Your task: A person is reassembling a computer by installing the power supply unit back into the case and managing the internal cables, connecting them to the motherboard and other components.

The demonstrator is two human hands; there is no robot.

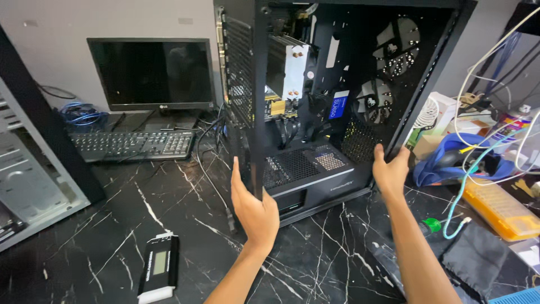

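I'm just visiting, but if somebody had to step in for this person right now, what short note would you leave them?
Left hand: open, palm against the front corner post of the black computer case.
Right hand: open, fingers on the case's right edge.
The case stands upright on the black marble table, side panel off, cooler, fans and power supply showing.
Nearby: small tester with a screen at front left, keyboard and monitor behind, cables and an orange box to the right.
Done: case opened. Left: the side is uncovered, and no panel is in view.

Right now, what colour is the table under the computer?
Black with thin white veins, like marble; the head view shows it.
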